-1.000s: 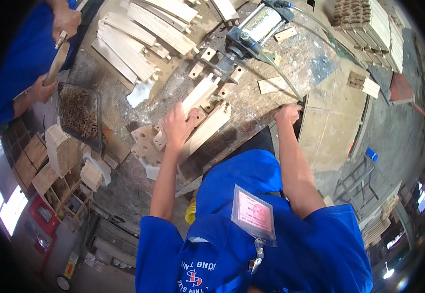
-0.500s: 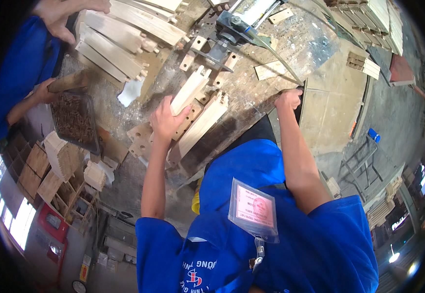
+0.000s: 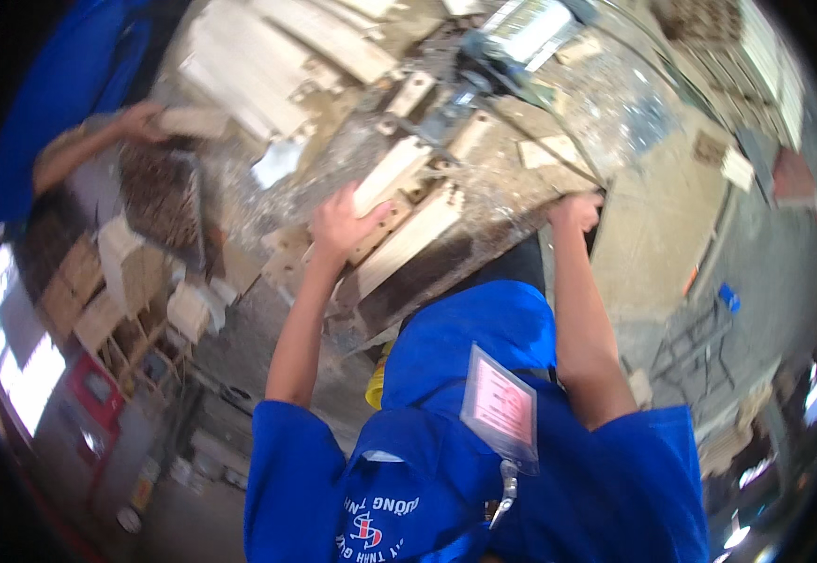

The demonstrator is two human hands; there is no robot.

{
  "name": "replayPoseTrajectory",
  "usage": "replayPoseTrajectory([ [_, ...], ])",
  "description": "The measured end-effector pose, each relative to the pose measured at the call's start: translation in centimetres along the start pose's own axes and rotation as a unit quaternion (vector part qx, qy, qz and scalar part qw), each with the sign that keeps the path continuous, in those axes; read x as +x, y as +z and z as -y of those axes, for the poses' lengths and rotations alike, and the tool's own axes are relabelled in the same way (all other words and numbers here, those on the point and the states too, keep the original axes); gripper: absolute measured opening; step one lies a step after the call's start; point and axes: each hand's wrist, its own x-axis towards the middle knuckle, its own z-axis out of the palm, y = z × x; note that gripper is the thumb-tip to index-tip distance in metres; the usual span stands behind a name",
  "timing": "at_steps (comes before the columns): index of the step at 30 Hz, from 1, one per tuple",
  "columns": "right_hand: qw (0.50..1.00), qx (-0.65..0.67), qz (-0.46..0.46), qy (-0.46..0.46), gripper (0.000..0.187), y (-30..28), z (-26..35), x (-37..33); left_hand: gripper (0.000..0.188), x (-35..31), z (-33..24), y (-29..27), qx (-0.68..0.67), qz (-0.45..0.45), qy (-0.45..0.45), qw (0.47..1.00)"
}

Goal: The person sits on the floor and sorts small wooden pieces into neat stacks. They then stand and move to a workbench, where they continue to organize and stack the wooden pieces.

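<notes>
My left hand is wrapped around a pale wooden piece with a notched far end. That piece lies in a jig of drilled wooden blocks on the workbench. A second pale wooden piece lies alongside, nearer to me. At the bench's right corner my right hand is closed in a fist; what it grips, if anything, is hidden. Beyond the far end of the held piece stands a clamp with a metal cylinder, flanked by drilled blocks.
Several pale slats are piled at the far left. A co-worker's hand holds a wooden piece near a tray of brown bits. A dark hose crosses the bench. Stacked wood stands far right.
The whole view has shifted, moving the bench slightly right and down. My hands keep their places on it. The co-worker's other hand has left the slats and is out of sight.
</notes>
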Motion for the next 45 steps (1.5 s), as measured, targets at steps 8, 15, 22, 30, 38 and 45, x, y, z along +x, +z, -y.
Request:
replayPoseTrajectory([
  [8,0.694,-0.576,0.029,-0.431,0.048,0.6,-2.5,5.6,0.072,0.3,0.3,-0.3,0.035,-0.026,0.035,0.998],
  [15,0.871,-0.431,0.035,-0.231,0.037,0.8,-1.7,5.1,0.066,-0.4,0.1,-0.2,-0.027,-0.055,0.010,0.998],
  [22,0.855,-0.445,0.010,-0.267,0.033,0.1,-1.3,3.2,0.064,-0.2,-0.1,-0.4,-0.023,-0.031,0.009,0.999],
  [30,0.989,-0.031,0.125,-0.067,0.044,-1.2,-0.1,-1.3,0.064,-0.6,-0.5,-0.7,-0.042,-0.039,0.010,0.998],
  [38,0.982,-0.078,0.151,-0.081,0.054,-2.7,0.6,-3.5,0.072,-1.1,-1.0,-1.3,-0.010,-0.005,-0.046,0.999],
  [45,0.983,0.155,0.099,0.006,0.051,-2.7,0.3,-3.9,0.077,-1.1,-1.1,-1.5,0.008,-0.035,-0.039,0.999],
])
